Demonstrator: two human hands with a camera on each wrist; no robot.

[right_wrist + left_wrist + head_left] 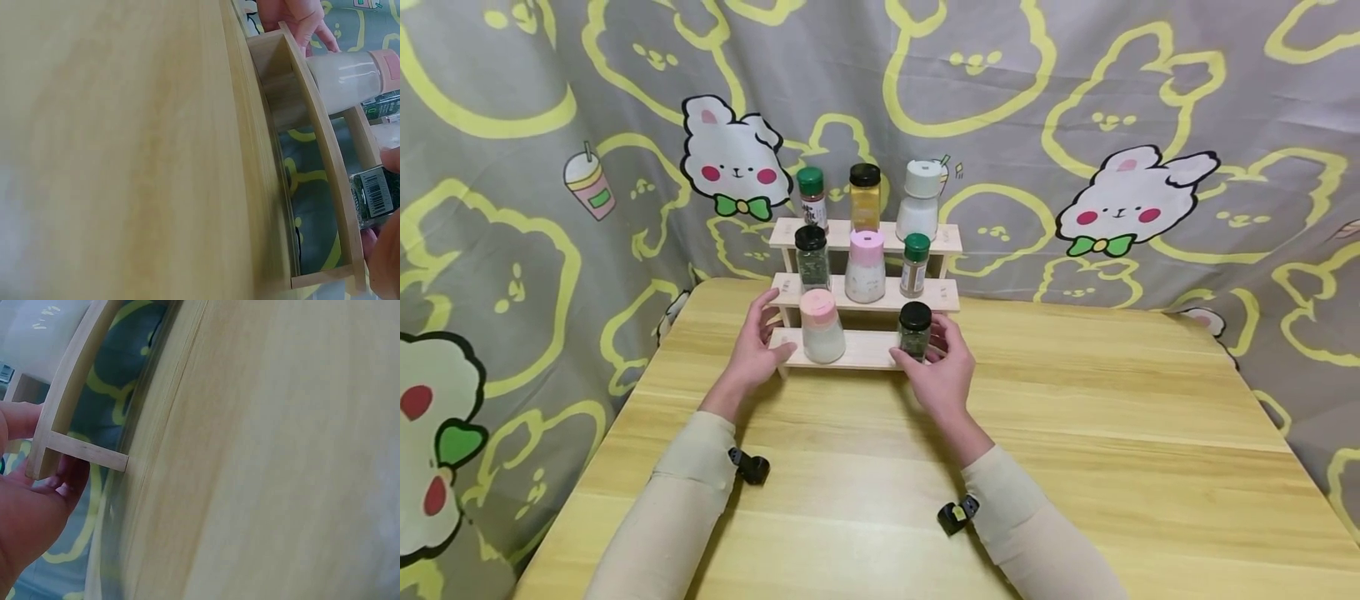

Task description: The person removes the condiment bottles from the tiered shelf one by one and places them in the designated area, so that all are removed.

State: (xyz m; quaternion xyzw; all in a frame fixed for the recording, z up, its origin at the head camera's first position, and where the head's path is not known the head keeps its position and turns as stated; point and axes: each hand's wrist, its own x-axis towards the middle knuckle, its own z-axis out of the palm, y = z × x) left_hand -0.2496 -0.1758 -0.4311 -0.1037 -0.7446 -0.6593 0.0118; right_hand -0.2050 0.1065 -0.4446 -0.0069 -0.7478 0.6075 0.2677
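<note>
A three-tier wooden spice rack [865,360] stands on the table. My left hand [758,346] grips the left end of its lowest tier; in the left wrist view the thumb [22,419] lies over the board and the other fingers curl beneath. At the right end of that tier, my right hand [943,367] holds a black-capped jar of dark green flakes [914,332], thumb in front and fingers round its far side. Its barcode label [376,192] shows in the right wrist view. A pink-capped shaker of white contents [823,329] stands on the same tier, close to my left hand.
On the middle tier stand another black-capped jar [812,260], a pink-capped shaker [866,271] and a green-capped bottle [914,267]. The top tier holds a green-capped bottle [812,200], a yellow jar [865,200] and a white-capped shaker [919,204]. A patterned curtain [1000,92] hangs behind the table [1090,433].
</note>
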